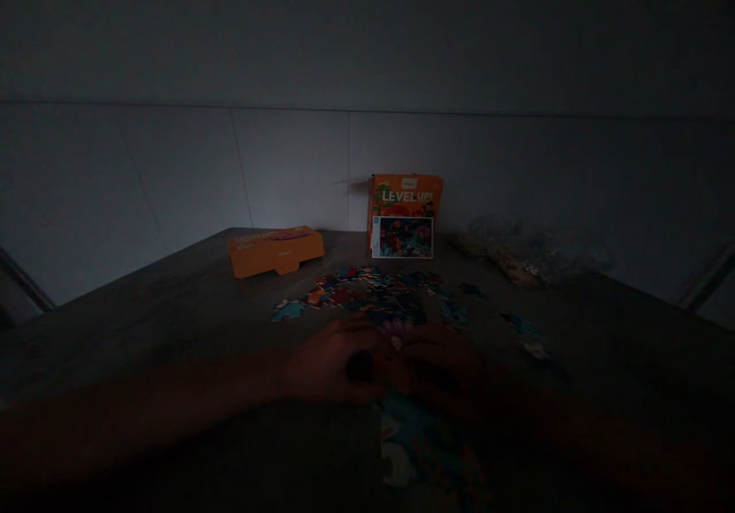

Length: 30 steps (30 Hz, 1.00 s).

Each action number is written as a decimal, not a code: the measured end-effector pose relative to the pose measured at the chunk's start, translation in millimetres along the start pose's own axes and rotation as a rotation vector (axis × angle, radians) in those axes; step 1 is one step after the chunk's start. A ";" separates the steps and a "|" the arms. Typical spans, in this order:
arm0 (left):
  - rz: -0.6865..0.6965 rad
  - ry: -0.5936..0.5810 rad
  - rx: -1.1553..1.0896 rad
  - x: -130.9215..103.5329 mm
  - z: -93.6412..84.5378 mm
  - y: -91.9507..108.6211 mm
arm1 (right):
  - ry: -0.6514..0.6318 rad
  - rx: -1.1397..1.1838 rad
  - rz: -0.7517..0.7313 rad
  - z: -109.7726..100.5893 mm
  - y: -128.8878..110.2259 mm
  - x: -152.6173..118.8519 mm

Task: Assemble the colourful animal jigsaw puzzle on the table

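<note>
In the dim light my left hand (336, 356) and my right hand (445, 356) meet over a partly joined jigsaw puzzle (425, 444). The fingers of both hands are bent and close together at the puzzle's middle; whatever lies between them is hidden by the hands and the darkness. Beyond the fingertips shows a dark puzzle section with a purple figure (397, 326). Below the hands, the near section is teal with white and orange shapes. Loose puzzle pieces (336, 296) lie behind my left hand, and a teal piece (289, 310) is farther left.
An orange box lid (279, 253) lies at the back left. Against the wall stands an orange "LEVEL UP!" box (405, 191), with a picture card (403, 238) leaning on it. Clear plastic bags (528, 256) are at the back right. Several pieces (520, 323) lie right.
</note>
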<state>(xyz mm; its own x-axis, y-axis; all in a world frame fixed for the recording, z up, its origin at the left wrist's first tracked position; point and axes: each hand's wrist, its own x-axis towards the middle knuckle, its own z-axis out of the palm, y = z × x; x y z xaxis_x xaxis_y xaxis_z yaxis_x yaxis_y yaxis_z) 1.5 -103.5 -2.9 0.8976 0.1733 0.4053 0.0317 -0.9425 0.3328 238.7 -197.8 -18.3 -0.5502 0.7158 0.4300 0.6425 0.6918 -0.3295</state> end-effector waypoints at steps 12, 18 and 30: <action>-0.209 0.296 -0.044 -4.6 1.4 -7.4 | 0.052 0.201 0.275 4.3 -1.3 2.7; -0.150 0.353 -0.072 -4.8 -0.3 -8.5 | 0.067 0.079 0.157 1.6 -1.5 -0.4; 0.038 0.216 -0.159 -2.1 -5.5 -5.0 | 0.118 -0.086 -0.187 -1.5 2.2 2.1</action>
<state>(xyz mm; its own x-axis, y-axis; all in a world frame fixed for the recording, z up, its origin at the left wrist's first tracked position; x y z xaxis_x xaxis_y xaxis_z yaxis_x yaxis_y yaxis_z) -3.0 -97.6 -0.7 0.7819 0.2119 0.5863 -0.0847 -0.8956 0.4367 239.8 -195.0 -16.8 -0.6012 0.5561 0.5739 0.5809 0.7973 -0.1639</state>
